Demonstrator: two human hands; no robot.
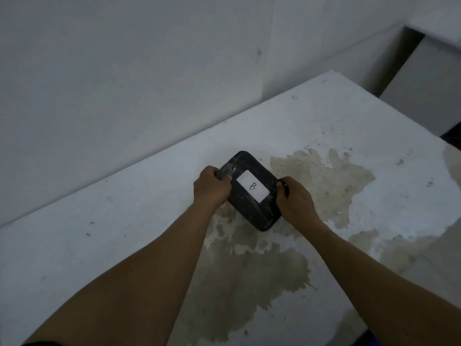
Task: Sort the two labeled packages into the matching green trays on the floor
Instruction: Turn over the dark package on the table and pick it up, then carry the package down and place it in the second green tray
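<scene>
Between hands (252,193), package (252,208) on stained slab (336,136).

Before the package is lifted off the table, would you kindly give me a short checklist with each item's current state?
1. Label readable: ok, it reads B.
2. Left hand gripping the package: ok, closed on its left edge.
3. Right hand gripping: ok, closed on the right edge.
4. Package resting on the table: ok, apparently not yet lifted.
5. Matching green tray located: cannot tell, no tray in view.
6. Second package located: cannot tell, not in view.
</scene>
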